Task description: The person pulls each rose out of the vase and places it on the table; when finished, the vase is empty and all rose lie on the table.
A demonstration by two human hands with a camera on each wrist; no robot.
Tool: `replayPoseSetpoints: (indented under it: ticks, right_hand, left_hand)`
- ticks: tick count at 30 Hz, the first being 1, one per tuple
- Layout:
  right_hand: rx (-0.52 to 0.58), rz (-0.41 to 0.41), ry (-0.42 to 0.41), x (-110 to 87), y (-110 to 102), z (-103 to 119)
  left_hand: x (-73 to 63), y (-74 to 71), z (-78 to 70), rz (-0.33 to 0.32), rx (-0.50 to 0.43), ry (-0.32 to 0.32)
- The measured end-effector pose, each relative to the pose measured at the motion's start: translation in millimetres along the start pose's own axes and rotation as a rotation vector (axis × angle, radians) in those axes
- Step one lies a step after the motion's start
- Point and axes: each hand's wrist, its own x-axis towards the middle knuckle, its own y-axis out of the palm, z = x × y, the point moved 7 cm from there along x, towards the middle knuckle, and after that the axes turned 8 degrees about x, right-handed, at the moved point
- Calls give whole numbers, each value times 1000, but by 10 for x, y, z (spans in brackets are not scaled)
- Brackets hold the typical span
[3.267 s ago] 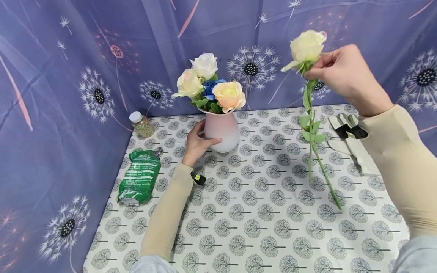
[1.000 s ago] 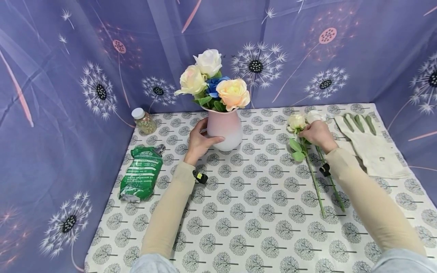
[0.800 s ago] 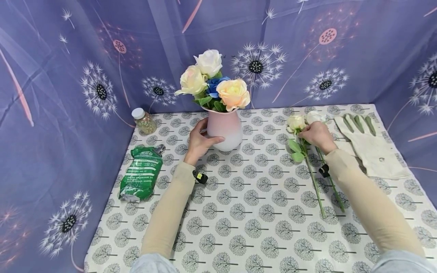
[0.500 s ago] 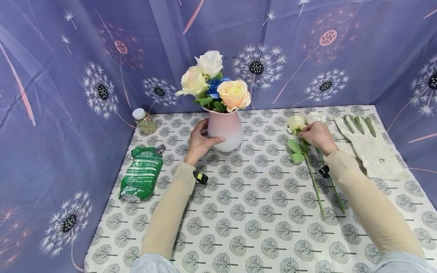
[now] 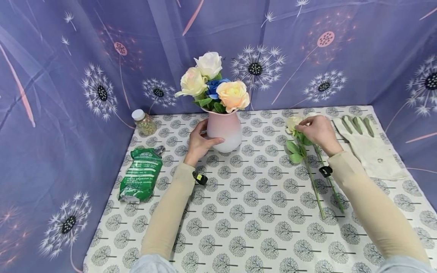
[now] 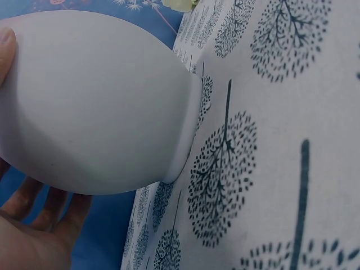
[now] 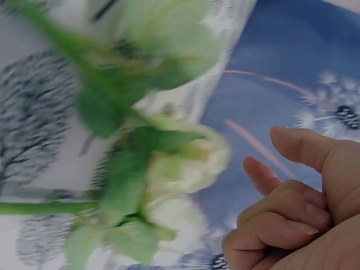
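A pink-to-white vase (image 5: 226, 131) stands upright on the cloth, holding a white rose (image 5: 209, 65), a cream rose (image 5: 191, 82), a peach rose (image 5: 233, 94) and a blue flower (image 5: 214, 88). My left hand (image 5: 200, 143) grips its left side, thumb across the front; in the left wrist view its fingers curl beneath the vase's belly (image 6: 95, 101). On the right lie two long-stemmed pale roses, a cream one (image 5: 293, 125) and a white one mostly hidden behind my right hand (image 5: 319, 132). In the right wrist view that hand (image 7: 298, 208) has thumb and forefinger apart, holding nothing, beside the blossoms (image 7: 188, 163).
White gloves (image 5: 373, 151) with green fingertips lie at the far right. On the left are a green bag (image 5: 141, 174) closed with a clip and a white-lidded jar (image 5: 145, 123). A purple dandelion-print curtain (image 5: 273, 22) borders the table at the back and sides.
My right hand lowered the cream rose onto the cloth beside the white one. It has since let go and lifted slightly. My left hand has stayed on the vase.
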Motion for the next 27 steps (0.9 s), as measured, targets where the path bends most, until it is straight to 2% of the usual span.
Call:
replayPoseSetpoints:
  ticks: [7,10,22,27]
  right_hand:
    - [56,12,10,-179,-43,411]
    - [92,-9,-14,-284,-52,614]
    - [276,-112,-220,-624,24,1302]
    - [349,-110,-311,-706,99,1572]
  left_hand:
    - [-12,1,0,6,-16,-11]
    - [-15,1,-8,6,-18,-15]
    - [-15,0,-14,4,-6,-5]
    - [-2,-4,-10,2,3,3]
